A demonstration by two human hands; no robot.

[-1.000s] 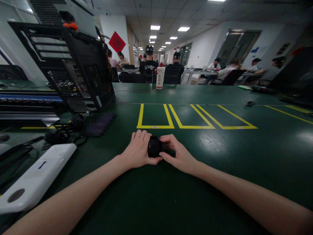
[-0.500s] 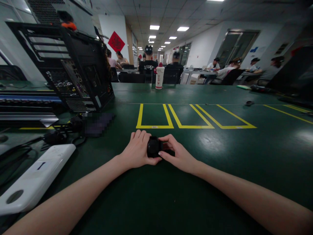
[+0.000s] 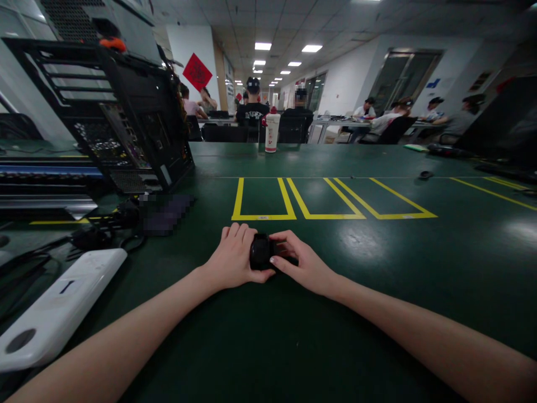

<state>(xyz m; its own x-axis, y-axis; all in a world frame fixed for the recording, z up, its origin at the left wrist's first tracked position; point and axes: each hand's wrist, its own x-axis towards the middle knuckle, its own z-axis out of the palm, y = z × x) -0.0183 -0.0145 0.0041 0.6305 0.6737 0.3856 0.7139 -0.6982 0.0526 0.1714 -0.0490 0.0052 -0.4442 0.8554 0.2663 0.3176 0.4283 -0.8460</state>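
Observation:
A small black blocky object [image 3: 260, 252] sits between my two hands, close to the table top; its exact kind does not show. My left hand [image 3: 235, 254] wraps around its left side, with the thumb along the near edge. From the right, the fingertips and thumb of my right hand [image 3: 300, 262] pinch its side. Both hands are closed on it. Beneath lies the dark green table [image 3: 260, 336]. Just beyond the hands, yellow tape [image 3: 268, 217] marks several open-ended boxes on the surface.
At left stand an open black computer case [image 3: 138, 117], tangled cables [image 3: 92, 235] and a white elongated device [image 3: 62, 302]. A white cup [image 3: 272, 132] with a red lid stands at the far edge. A small black ring [image 3: 425, 174] lies at right. Several people sit beyond.
The whole view has shifted very slightly. Both hands keep the same hold on the black object, with no visible movement of it.

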